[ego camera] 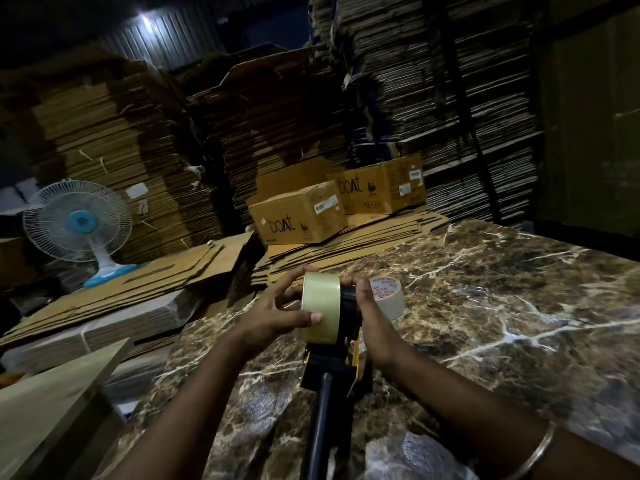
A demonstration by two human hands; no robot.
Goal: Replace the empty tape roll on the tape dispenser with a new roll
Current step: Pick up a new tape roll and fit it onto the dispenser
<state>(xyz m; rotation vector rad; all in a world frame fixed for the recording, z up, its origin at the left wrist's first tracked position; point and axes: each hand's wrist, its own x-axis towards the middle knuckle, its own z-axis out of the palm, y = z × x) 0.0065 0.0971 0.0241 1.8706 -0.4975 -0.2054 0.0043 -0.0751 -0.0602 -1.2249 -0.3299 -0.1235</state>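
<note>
Pale yellowish tape fills the new roll (320, 306), which the left hand (277, 311) grips with thumb across its outer face and fingers curled over its top and far side. The roll stands on edge against the black hub of the tape dispenser (341, 344). The right hand (369, 313) wraps around the other side of that hub, fingers curled over the top, thumb hidden. The dispenser's black handle (320, 420) points back toward the person, with yellow frame edges showing below the roll. A thin metal bangle (535, 453) circles the right wrist.

Just beyond the right hand, a second roll (388, 296) with a red-printed core lies flat on the dark marbled worktop (502, 306). A crumpled clear wrapper (408, 455) sits near the right forearm.

Farther off, 2 cardboard boxes (298, 216) rest on flattened cartons, with tall stacks of flat cardboard (433, 98) behind. To the left, a white and blue fan (78, 225) stands on more cardboard sheets.
</note>
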